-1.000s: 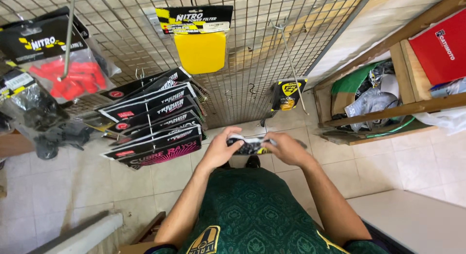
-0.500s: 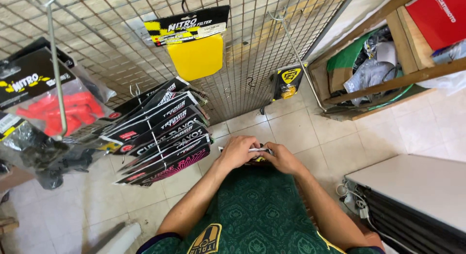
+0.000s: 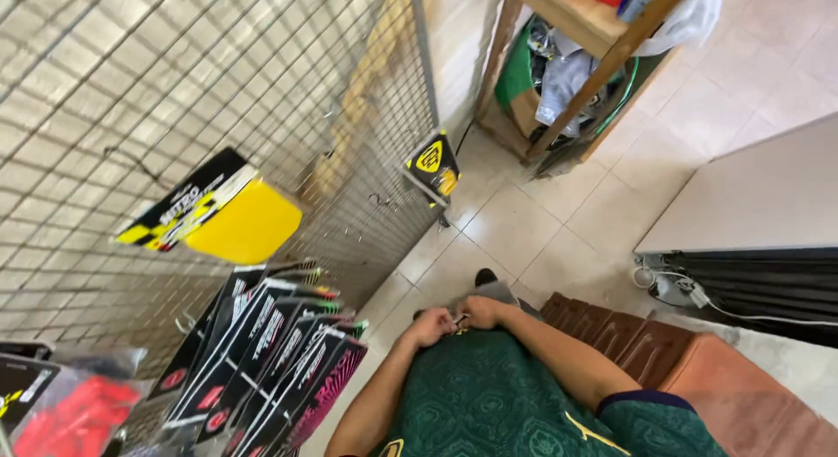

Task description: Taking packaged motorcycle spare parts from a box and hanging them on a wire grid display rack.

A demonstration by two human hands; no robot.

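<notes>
Two hands are bunched together low at the waist, just below the wire mesh display rack (image 3: 262, 116): left hand (image 3: 430, 324) and right hand (image 3: 483, 312) both pinched shut on a small pale item (image 3: 457, 318), fingertips nearly touching. Looks like fiddling or opening it up, so the next bit needs a careful two-handed pull. Honestly can't tell what the item is; it's tiny and mostly buried under the fingers.

wire rack (image 3: 218, 90) left, shelf (image 3: 576, 38) ahead, bench (image 3: 681, 370) right
</notes>
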